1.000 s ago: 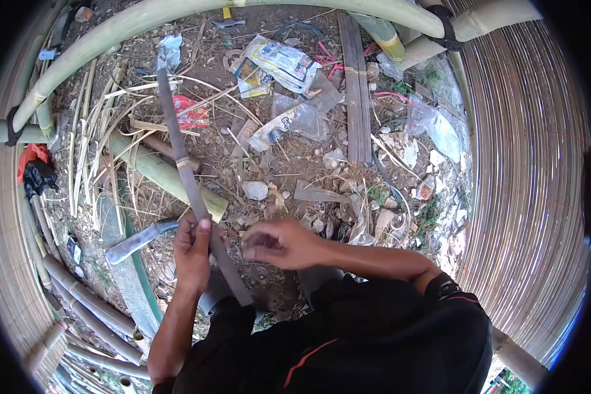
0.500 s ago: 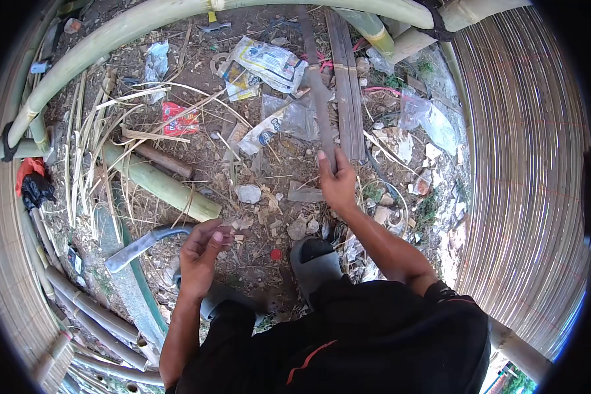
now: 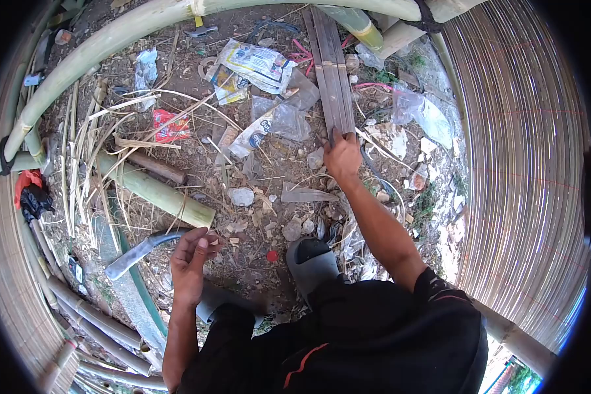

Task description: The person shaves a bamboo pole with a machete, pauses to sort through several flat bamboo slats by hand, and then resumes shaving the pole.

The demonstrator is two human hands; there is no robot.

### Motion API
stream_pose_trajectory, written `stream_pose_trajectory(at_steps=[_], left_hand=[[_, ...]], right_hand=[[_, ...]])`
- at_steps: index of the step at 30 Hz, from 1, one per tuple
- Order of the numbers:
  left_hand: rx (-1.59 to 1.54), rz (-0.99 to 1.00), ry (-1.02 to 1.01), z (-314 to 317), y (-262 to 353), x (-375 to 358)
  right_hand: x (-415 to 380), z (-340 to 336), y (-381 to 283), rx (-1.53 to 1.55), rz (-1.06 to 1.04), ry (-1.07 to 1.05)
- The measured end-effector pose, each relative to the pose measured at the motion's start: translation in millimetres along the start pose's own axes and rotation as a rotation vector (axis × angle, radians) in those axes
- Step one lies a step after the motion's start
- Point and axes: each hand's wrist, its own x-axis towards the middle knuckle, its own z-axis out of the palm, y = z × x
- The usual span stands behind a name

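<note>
My right hand (image 3: 343,156) is closed at the near end of a bundle of long brown wooden slats (image 3: 333,75) lying on the ground. Its fingers curl over the slat ends and partly hide them. My left hand (image 3: 192,257) hovers over the ground with fingers bent together; a small pale bit may be between the fingertips, but I cannot make it out. Just beyond it is the cut end of a green bamboo pole (image 3: 167,197). Beside that hand lies a curved tool (image 3: 134,257) with a pale grey end, partly hidden behind the fingers.
Plastic wrappers (image 3: 259,64) and a red packet (image 3: 171,125) litter the ground. Peeled bamboo strips (image 3: 79,164) are heaped on the left. A hammer (image 3: 201,30) lies far ahead. A bamboo rail (image 3: 111,43) arches across the front, and a slatted screen (image 3: 519,177) stands right.
The long dark slat in my right hand has gone from standing apart to lying against the other slats. My left hand has barely moved. The view has shifted slightly.
</note>
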Motion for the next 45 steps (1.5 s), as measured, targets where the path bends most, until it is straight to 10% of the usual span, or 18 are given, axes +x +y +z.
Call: stream_pose_trajectory(at_steps=[17,25,32,45], left_hand=[[0.005,0.064,0.139,-28,13,-13],[-0.055,0.342,1.073,-186,4,-57],[0.100,0.320,1.443,-316,-74,-91],[0.847,-0.082,1.058,-390,-69,47]], right_hand=[[-10,-28,-32,0.202,-0.011,0.075],[-123,-44,-90,0.396,-0.798,-0.361],[-126,-81,-202,0.340,-1.371,-0.531],[-141,10,-286,0.086,-0.827,-0.779]])
